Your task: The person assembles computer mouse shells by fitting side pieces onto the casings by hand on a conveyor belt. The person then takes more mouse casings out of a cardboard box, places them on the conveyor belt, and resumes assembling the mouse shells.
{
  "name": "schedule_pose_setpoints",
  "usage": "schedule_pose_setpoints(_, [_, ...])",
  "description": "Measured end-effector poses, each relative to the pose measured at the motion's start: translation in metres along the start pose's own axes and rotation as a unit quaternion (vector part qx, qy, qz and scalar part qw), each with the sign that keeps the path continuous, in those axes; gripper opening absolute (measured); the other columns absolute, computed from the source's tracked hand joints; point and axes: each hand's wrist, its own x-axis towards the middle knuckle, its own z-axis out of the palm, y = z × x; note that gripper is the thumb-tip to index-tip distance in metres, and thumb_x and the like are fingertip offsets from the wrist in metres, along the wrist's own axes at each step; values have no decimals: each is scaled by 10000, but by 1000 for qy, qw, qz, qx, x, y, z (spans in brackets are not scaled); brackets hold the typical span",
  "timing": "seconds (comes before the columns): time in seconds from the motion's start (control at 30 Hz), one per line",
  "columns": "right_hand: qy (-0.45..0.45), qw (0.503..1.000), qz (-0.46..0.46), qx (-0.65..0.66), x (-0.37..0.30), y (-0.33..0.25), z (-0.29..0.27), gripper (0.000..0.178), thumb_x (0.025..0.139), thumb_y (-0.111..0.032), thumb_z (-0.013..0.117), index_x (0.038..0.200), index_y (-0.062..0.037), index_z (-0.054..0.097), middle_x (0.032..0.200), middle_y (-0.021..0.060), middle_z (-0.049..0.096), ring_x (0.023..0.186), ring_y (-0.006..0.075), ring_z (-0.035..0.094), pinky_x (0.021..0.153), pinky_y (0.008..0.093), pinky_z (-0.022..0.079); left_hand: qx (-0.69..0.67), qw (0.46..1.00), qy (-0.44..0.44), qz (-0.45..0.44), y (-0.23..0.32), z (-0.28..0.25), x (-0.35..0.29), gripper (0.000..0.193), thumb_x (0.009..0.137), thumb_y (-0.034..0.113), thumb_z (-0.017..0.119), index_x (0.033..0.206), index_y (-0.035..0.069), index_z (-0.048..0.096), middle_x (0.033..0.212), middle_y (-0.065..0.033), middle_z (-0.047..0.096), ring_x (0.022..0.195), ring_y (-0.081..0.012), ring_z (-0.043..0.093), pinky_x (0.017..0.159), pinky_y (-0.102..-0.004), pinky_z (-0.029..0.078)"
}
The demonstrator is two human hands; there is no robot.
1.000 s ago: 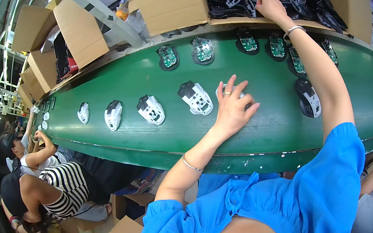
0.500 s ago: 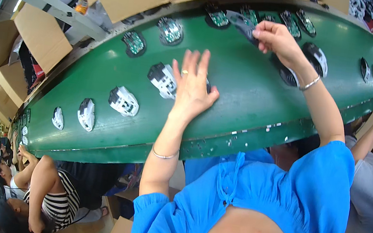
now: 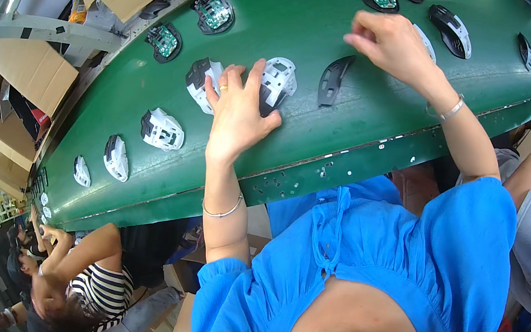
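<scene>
My left hand [image 3: 239, 111] is spread palm down over the green surface, between two mouse top shells. One white and black shell [image 3: 201, 82] shows beside its fingers; another white shell [image 3: 281, 76] with a dark part sits by its index finger and thumb. Whether the fingertips touch either one I cannot tell. My right hand [image 3: 391, 44] hovers farther right, fingers curled in with nothing showing between them. Below and left of it lies a dark curved mouse shell piece [image 3: 335, 81]. A white rounded part [image 3: 424, 42] is partly hidden behind that hand.
Mouse bases with green circuit boards [image 3: 214, 13] line the far side. More white shells [image 3: 163, 129] run off to the left. A black and grey mouse shell [image 3: 451, 30] lies to the right. Cardboard boxes [image 3: 34, 76] stand beyond; co-workers [image 3: 84, 276] sit along the near edge.
My right hand held a dark shell piece and now shows none; such a piece lies on the surface below it. My left hand has moved left. The view has shifted.
</scene>
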Motion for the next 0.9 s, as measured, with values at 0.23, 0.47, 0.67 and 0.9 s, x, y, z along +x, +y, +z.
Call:
schedule_pose_setpoints(0.23, [-152,979,129,35,-25,-22,19,354,792,-358,678,722,-12,659,615,150,631,594,290,633,574,401,491,-21,990,138,-22,21,6,6,713,665,247,771,1227,-33,432,1171,-188,511,1194,-356,430,1058,-598,178])
schedule_pose_setpoints(0.47, [-47,954,60,291,-13,-44,15,181,864,-167,638,794,-13,572,593,44,524,540,100,476,508,264,395,-678,716,123,-108,25,-3,13,481,875,182,613,1239,-27,378,1090,-111,560,958,-155,558,829,-279,454])
schedule_pose_setpoints(0.67, [4,942,-59,331,-8,-71,30,191,844,-157,668,770,-20,557,598,59,565,525,146,544,489,274,419,-788,602,64,-112,27,-2,16,494,1001,457,316,1112,44,563,1021,-46,628,948,-126,601,843,-308,486])
schedule_pose_setpoints(0.9, [43,963,-47,260,-6,-74,41,189,803,-175,690,771,-29,575,611,89,598,534,224,586,493,310,441,-779,618,66,-88,30,4,16,510,995,490,300,1107,59,550,1029,-44,617,941,-123,591,844,-300,478])
